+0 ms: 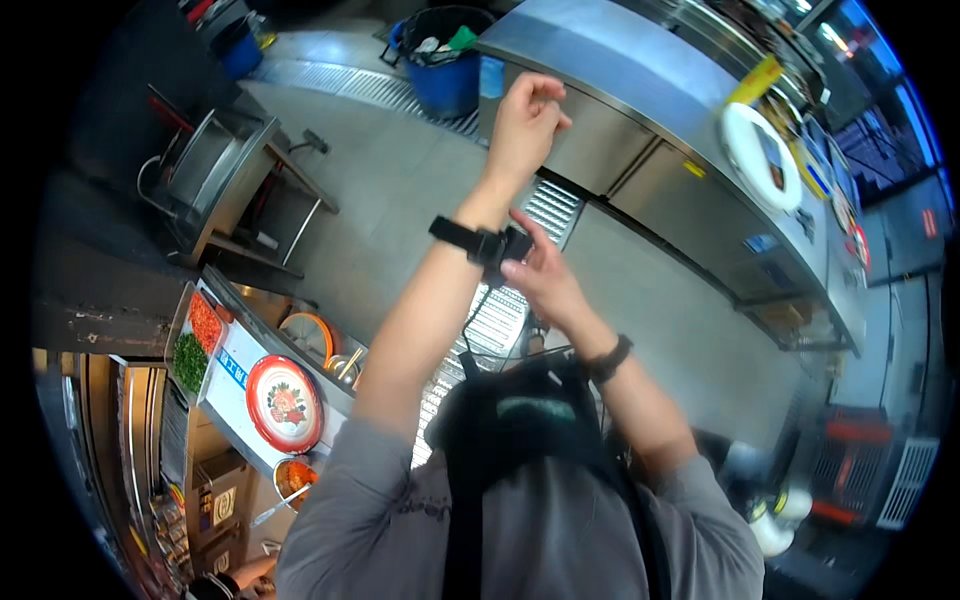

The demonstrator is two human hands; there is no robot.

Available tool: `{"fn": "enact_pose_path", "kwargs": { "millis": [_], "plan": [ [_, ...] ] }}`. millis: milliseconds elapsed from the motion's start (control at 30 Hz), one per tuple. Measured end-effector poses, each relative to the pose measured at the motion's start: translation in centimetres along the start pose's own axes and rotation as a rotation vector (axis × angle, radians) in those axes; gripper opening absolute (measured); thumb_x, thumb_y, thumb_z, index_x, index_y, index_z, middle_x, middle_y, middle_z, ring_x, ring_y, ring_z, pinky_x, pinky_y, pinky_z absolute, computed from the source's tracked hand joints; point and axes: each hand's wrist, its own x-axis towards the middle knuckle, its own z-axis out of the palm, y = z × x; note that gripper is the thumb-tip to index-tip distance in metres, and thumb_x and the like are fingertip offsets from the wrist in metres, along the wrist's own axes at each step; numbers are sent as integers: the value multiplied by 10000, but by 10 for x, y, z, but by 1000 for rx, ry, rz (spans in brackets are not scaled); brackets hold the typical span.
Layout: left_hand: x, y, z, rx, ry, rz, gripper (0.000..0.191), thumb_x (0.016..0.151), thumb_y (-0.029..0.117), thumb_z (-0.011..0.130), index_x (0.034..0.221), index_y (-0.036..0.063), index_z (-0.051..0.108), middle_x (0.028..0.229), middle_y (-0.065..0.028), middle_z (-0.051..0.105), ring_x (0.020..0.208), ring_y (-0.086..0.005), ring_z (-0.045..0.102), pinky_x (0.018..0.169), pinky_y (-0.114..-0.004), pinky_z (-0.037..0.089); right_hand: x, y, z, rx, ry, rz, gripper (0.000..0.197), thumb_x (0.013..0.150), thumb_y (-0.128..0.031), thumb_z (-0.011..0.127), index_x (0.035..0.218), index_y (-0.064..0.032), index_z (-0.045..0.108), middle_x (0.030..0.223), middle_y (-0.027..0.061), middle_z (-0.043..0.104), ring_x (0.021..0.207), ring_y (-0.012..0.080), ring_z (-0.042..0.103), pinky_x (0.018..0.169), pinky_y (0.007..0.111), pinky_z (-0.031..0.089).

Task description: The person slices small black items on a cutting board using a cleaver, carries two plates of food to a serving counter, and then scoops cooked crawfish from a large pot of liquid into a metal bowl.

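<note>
My left hand (527, 120) is raised in front of me with its fingers loosely curled, and nothing is in it. Around the left wrist runs a black strap (456, 234) that carries a small black device (504, 251). My right hand (546, 271) grips this device between thumb and fingers from the right side. A thin black cable (466, 330) hangs down from the device toward the dark apron or harness (517, 420) on my chest. On my right wrist sits a dark band (609, 360).
A steel counter (600, 52) with a white oval plate (759, 157) stands ahead right. Ahead is a blue bin (442, 82). At left, an enamel plate (285, 405), chopped red food (204, 321), chopped greens (190, 362) and a sauce bowl (294, 480) line a worktop. Another person's arm (251, 574) shows lower left.
</note>
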Motion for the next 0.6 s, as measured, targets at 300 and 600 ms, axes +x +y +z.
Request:
{"fn": "enact_pose_path", "kwargs": {
  "millis": [300,600],
  "plan": [
    [176,-26,-154,1177,-17,501,357,735,-42,597,1081,47,577,1065,-104,575,851,-336,619,737,-425,523,254,-13,-33,265,-279,374,716,936,-83,619,1492,-53,169,1123,162,628,974,280,666,882,431,540],
    [364,-76,-344,771,443,414,327,783,-147,484,1063,-1,568,1066,-116,567,732,-193,586,657,-273,478,544,41,-36,201,-367,426,786,848,-20,682,1498,-60,241,1307,88,544,1196,188,544,1000,360,458]
  ]
}}
